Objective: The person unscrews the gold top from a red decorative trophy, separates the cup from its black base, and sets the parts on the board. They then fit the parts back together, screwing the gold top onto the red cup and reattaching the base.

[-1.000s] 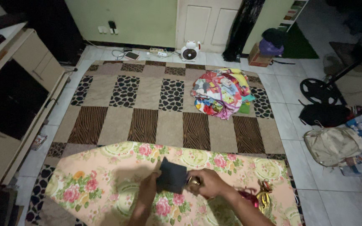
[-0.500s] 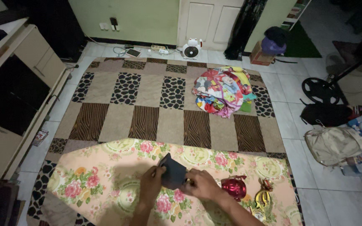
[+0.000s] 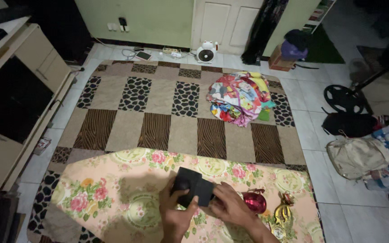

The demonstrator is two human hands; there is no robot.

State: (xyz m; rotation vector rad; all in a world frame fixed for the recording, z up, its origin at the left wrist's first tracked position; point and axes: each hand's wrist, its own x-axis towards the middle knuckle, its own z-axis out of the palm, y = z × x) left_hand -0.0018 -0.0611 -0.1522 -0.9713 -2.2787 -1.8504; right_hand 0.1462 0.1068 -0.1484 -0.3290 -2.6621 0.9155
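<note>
Both hands are gripping a small, flat, dark square piece of cloth [image 3: 193,186] over a peach floral-print sheet [image 3: 113,189]. The left hand [image 3: 176,216] is closing around its lower left corner, and the right hand [image 3: 230,208] is pinching its right edge. The cloth is looking already folded small (how many layers, I cannot tell), though it is not yet lying set down. A shiny red round ornament [image 3: 255,202] and a gold trinket [image 3: 282,215] are lying just right of the hands.
</note>
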